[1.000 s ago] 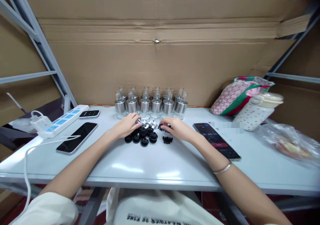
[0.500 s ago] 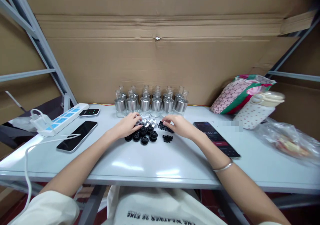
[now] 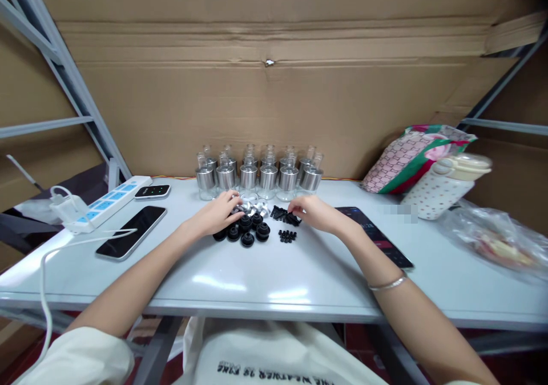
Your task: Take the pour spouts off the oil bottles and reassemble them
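Observation:
My left hand (image 3: 217, 214) rests on the left side of a small heap, its fingers stretched out and apart. Under and beside its fingertips lie shiny silver pieces (image 3: 257, 208), and just below them round black stoppers (image 3: 262, 231). To the right, my right hand (image 3: 314, 212) has its fingers bent together at the edge of a pile of slim black pieces (image 3: 280, 214); whatever is between those fingertips is hidden. A cluster of tiny black parts (image 3: 287, 236) sits below that pile. Behind everything stand two rows of glass bottles with steel sleeves (image 3: 268, 177).
At left are a phone (image 3: 132, 234), a small black device (image 3: 152, 191) and a power strip (image 3: 112, 199) with a white cable. A second phone (image 3: 377, 238) lies under my right forearm. Farther right are a patterned bag (image 3: 391, 165), a dotted bottle (image 3: 434, 188) and a plastic bag (image 3: 496, 242).
My right hand has shifted slightly right, uncovering more of the slim black pieces. My left hand stays almost where it was.

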Demonstrator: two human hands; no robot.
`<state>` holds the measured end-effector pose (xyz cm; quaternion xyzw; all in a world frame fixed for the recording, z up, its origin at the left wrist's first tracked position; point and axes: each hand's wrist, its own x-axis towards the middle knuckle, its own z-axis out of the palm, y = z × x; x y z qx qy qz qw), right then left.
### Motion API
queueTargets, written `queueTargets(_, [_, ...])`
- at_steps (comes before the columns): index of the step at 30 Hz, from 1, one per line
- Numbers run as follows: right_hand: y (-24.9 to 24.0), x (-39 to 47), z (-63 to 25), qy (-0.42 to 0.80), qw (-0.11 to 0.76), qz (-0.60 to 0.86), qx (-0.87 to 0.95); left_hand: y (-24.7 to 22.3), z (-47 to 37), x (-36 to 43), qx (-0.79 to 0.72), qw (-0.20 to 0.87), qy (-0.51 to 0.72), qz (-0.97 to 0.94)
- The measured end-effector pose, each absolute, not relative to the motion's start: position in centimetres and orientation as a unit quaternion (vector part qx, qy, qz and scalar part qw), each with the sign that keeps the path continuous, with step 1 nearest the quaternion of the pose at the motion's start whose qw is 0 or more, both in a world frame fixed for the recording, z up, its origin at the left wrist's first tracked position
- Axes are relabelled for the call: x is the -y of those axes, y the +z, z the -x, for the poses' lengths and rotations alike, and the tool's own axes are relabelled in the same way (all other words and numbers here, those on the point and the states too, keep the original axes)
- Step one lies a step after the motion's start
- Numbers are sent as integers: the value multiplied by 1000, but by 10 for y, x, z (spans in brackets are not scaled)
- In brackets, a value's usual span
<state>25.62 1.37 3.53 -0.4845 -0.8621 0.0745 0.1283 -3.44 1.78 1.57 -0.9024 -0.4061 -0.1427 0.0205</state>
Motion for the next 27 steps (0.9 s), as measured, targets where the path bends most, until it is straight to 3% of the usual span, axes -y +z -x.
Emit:
queueTargets(4, [35,-13,-255,77,129,479,865,19,35,-19,389,21,-159,907])
queueTargets(15, [35,8,-224,29,240,342,908,27,26,-10,312,70,-202,926])
queueTargets(22, [28,-1,-233,-4,205,382,901,28,33,-16,480,66,-199,852])
queueTargets(27, [18,-1,-228,30,163,377,911,30,32,-13,496,54,-189,846])
